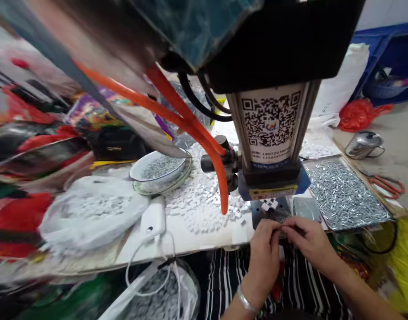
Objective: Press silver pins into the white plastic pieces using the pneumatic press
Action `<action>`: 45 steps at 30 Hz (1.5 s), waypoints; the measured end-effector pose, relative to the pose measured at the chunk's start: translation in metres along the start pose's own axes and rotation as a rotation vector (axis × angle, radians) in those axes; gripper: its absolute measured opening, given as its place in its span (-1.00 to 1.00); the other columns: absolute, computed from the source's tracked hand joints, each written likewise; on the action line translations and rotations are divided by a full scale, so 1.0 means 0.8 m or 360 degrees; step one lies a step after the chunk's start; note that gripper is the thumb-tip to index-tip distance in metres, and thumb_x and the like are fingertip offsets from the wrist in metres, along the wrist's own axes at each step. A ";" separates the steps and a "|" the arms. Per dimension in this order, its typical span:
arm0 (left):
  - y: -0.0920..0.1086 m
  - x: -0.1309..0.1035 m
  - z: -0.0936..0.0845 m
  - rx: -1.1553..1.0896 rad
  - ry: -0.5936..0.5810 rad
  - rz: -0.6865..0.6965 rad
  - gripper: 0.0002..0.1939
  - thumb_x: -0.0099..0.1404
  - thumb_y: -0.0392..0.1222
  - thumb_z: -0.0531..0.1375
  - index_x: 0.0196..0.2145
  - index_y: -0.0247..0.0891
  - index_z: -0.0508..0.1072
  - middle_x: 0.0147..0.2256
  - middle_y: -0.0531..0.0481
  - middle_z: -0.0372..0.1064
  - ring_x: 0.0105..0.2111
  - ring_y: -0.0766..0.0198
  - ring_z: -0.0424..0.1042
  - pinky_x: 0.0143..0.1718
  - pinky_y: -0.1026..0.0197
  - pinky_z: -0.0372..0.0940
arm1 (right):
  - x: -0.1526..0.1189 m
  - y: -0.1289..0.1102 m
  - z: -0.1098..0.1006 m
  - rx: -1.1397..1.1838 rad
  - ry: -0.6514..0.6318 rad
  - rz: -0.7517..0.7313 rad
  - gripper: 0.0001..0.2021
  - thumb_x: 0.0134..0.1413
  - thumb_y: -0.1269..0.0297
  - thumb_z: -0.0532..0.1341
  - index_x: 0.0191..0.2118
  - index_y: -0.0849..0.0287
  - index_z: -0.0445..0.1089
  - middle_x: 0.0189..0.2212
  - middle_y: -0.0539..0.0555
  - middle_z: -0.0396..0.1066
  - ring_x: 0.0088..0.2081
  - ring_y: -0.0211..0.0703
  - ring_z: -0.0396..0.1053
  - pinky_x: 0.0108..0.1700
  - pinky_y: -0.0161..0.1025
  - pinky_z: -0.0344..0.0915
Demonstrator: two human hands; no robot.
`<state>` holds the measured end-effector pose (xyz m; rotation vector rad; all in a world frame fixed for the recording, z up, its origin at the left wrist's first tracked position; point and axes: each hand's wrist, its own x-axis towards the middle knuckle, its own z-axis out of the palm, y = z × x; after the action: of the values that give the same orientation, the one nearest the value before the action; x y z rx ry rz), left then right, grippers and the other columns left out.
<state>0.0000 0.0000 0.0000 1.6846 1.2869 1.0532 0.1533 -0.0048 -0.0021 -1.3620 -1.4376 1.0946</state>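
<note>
My left hand [264, 253], with a silver bracelet at its wrist, and my right hand [309, 240] meet at the table's front edge. The fingers of both are pinched together, and whatever lies between them is too small to name. Just beyond them is the dark metal base [262, 213] of a press [270, 133], with a few small white square pieces [269, 204] on it. Many more white pieces [204, 200] are spread over the table to the left. A tray of small metal pins [347, 193] lies right of my right hand.
An orange hose [204, 138] hangs beside the press. At left stand a bowl of small parts [160, 168] and a white plastic bag [93, 213]. A white device [153, 218] has a looping cable. Scissors [387, 186] and a metal mug [362, 145] lie far right.
</note>
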 end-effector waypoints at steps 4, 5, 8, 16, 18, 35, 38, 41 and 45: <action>0.004 0.006 -0.001 -0.0229 -0.0076 -0.0299 -0.89 0.26 -0.26 0.14 -0.32 -0.24 0.49 -0.39 0.00 0.42 -0.38 0.24 0.36 -0.31 0.23 0.24 | -0.003 0.003 -0.004 0.0110 0.0005 0.0123 -0.72 0.24 0.05 0.22 -0.30 0.16 0.50 -0.47 0.03 0.42 -0.44 -0.18 0.32 -0.41 -0.29 0.22; 0.005 0.008 -0.001 -0.0336 -0.0120 -0.0414 -0.90 0.26 -0.22 0.17 -0.33 -0.24 0.48 -0.43 0.03 0.40 -0.43 0.27 0.33 -0.36 0.25 0.22 | -0.004 0.004 -0.003 0.0151 0.0024 0.0143 -0.71 0.23 0.03 0.23 -0.30 0.16 0.49 -0.48 0.02 0.41 -0.44 -0.19 0.32 -0.41 -0.29 0.22; 0.010 0.014 -0.003 -0.0633 -0.0247 -0.0672 -0.87 0.25 -0.14 0.21 -0.37 -0.26 0.45 -0.55 0.12 0.28 -0.56 0.36 0.19 -0.47 0.30 0.14 | -0.006 0.007 0.002 0.0257 0.0105 0.0162 -0.70 0.21 0.00 0.26 -0.30 0.17 0.48 -0.51 0.01 0.39 -0.47 -0.21 0.30 -0.42 -0.29 0.23; 0.019 0.022 -0.004 -0.0745 -0.0292 -0.0723 -0.73 0.31 -0.04 0.17 -0.48 -0.25 0.34 -0.62 0.17 0.17 -0.61 0.40 0.08 -0.54 0.32 0.04 | -0.007 0.012 0.004 0.0318 0.0190 0.0085 -0.70 0.19 0.01 0.29 -0.31 0.18 0.49 -0.50 0.01 0.39 -0.45 -0.23 0.30 -0.39 -0.31 0.25; 0.019 0.021 -0.004 -0.0725 -0.0261 -0.0673 -0.73 0.33 -0.05 0.14 -0.46 -0.25 0.35 -0.60 0.15 0.18 -0.59 0.39 0.11 -0.51 0.31 0.08 | -0.006 0.012 0.002 0.0391 0.0199 0.0148 -0.69 0.18 -0.01 0.30 -0.29 0.18 0.49 -0.53 -0.01 0.38 -0.48 -0.25 0.29 -0.42 -0.32 0.24; 0.006 0.016 -0.002 -0.0145 -0.0247 -0.0186 -0.86 0.38 -0.21 0.08 -0.33 -0.22 0.39 -0.39 0.03 0.33 -0.36 0.25 0.31 -0.29 0.23 0.20 | -0.008 0.006 0.007 0.0530 0.0161 0.0256 -0.63 0.13 -0.08 0.32 -0.31 0.19 0.47 -0.58 -0.05 0.33 -0.54 -0.29 0.24 -0.50 -0.35 0.19; 0.005 0.017 -0.003 -0.0134 -0.0249 -0.0212 -0.85 0.38 -0.21 0.09 -0.34 -0.22 0.40 -0.41 0.04 0.32 -0.38 0.26 0.29 -0.31 0.24 0.18 | -0.007 0.010 0.005 0.0434 0.0188 0.0192 -0.66 0.14 -0.04 0.32 -0.28 0.18 0.50 -0.50 -0.01 0.39 -0.50 -0.27 0.28 -0.44 -0.33 0.23; 0.006 0.016 -0.005 -0.0265 -0.0217 -0.0305 -0.85 0.37 -0.17 0.12 -0.36 -0.23 0.39 -0.45 0.08 0.28 -0.43 0.30 0.25 -0.36 0.26 0.16 | -0.004 0.011 0.003 0.0471 0.0250 0.0195 -0.65 0.14 -0.02 0.34 -0.16 0.18 0.51 -0.46 0.00 0.43 -0.49 -0.25 0.31 -0.43 -0.31 0.28; 0.014 0.015 -0.006 -0.0586 -0.0226 -0.0466 -0.81 0.34 -0.07 0.18 -0.36 -0.23 0.37 -0.52 0.13 0.23 -0.52 0.36 0.17 -0.45 0.31 0.11 | 0.001 0.002 0.003 0.0572 0.0352 0.0187 -0.65 0.11 -0.04 0.35 -0.20 0.18 0.48 -0.52 -0.02 0.40 -0.53 -0.23 0.33 -0.45 -0.28 0.32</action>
<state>0.0015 0.0096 0.0137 1.2297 1.1265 0.9114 0.1511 -0.0040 -0.0042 -1.2724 -0.9579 1.1714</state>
